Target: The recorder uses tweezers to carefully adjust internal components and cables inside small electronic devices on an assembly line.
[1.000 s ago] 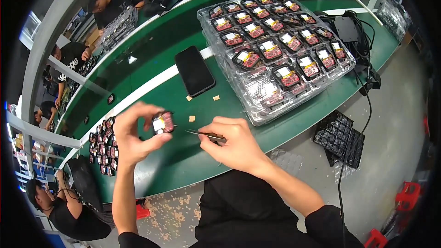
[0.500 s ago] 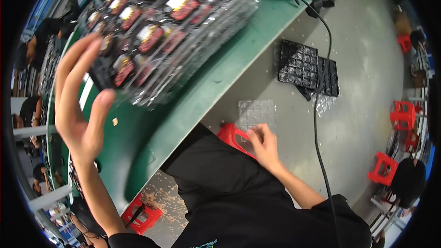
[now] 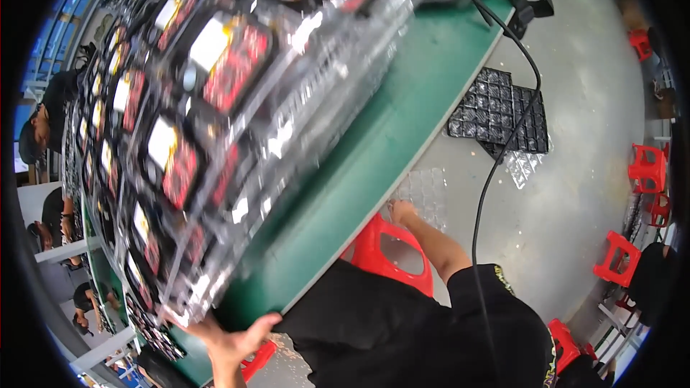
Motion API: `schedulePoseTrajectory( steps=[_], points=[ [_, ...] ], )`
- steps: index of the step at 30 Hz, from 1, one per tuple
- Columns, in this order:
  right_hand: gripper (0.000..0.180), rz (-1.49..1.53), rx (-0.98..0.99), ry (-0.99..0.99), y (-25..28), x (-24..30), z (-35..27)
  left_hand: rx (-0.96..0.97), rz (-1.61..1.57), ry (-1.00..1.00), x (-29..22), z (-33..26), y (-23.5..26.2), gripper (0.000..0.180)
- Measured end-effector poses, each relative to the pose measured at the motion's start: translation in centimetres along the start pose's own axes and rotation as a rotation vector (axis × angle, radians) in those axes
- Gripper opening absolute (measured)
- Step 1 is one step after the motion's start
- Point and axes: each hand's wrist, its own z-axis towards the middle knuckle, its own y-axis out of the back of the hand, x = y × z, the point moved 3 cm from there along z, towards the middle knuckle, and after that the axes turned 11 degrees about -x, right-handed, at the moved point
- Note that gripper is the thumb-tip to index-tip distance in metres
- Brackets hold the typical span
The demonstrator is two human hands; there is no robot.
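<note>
A tall stack of clear plastic trays fills the upper left. Its compartments hold several small dark packs with red and white faces. My left hand is at the stack's lower end, thumb stretched away and the other fingers partly hidden against the tray edge. Beyond the table's edge, my right hand is lowered beside an unfilled clear tray on the floor. Its fingers are mostly hidden, so I cannot see whether it touches that tray. A red stool stands just below this hand.
The green table runs diagonally under the stack. Black compartment trays lie on the grey floor. A black cable hangs across the view. More red stools stand at the right; co-workers are at the far left.
The tray stack looks larger and reaches lower in view. My left hand has gone from beside the stack to its lower end. My right hand has moved down toward the clear floor tray.
</note>
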Motion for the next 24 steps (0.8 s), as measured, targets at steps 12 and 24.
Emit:
schedulePoseTrajectory(
  steps=[12,24],
  points=[
    [0.046,0.232,0.017,0.043,0.4,10.9,10.0,0.249,0.025,0.004,5.0,6.5,-1.8,0.146],
    [0.049,0.98,-0.143,0.156,7.2,9.5,4.3,0.394,0.007,0.263,1.1,5.8,-3.1,0.122]
  ],
)
